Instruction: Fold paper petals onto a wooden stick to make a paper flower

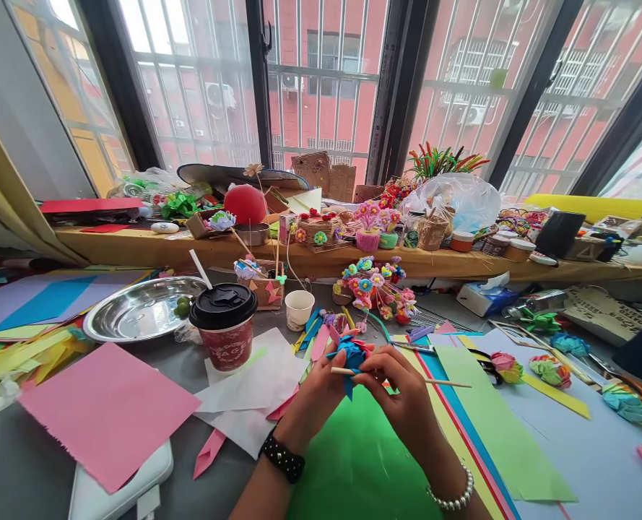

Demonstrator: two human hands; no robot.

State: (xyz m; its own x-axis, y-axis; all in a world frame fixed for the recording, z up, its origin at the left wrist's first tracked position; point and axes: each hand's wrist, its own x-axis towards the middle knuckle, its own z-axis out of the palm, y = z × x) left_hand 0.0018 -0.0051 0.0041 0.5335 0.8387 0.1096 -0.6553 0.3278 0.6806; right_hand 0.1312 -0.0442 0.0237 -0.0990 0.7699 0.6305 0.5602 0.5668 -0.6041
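My left hand (321, 386) is closed around a folded blue paper flower (352, 352), with a pointed strip hanging below it. Red or pink paper shows at the flower's right side. In my right hand (404, 393) the fingers pinch a thin wooden stick (450, 383), which lies across the flower and sticks out to the right. Its left end rests near my left thumb. Both hands are over a green mat (361, 455). Just behind them lie pink and blue folded paper strips (310, 331).
A lidded cup (224, 339), a metal plate (118, 314) and a small paper cup (300, 318) stand left of centre. A pink sheet (109, 415) lies at front left. Coloured sheets (508, 426) and several paper flowers (508, 367) lie right. Crafts crowd the windowsill (191, 253).
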